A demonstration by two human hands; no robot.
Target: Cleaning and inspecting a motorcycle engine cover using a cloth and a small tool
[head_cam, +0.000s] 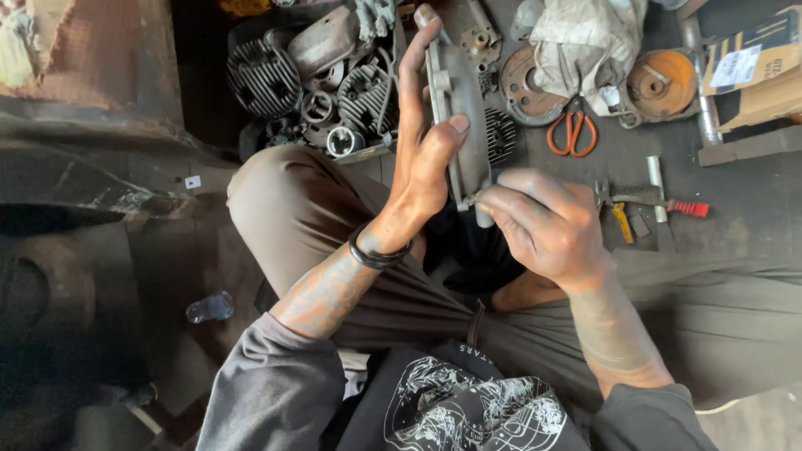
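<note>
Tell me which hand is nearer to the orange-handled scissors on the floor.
Right. The right hand sits just below and left of the orange-handled scissors, at the lower end of the grey metal cover. The left hand holds that cover farther left.

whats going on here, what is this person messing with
A person sitting cross-legged on the floor holds a grey metal engine cover upright in the left hand. The right hand pinches at its lower edge, possibly with a small tool that I cannot make out. Finned engine cylinders, orange-handled scissors and pliers lie on the floor around them.
</note>
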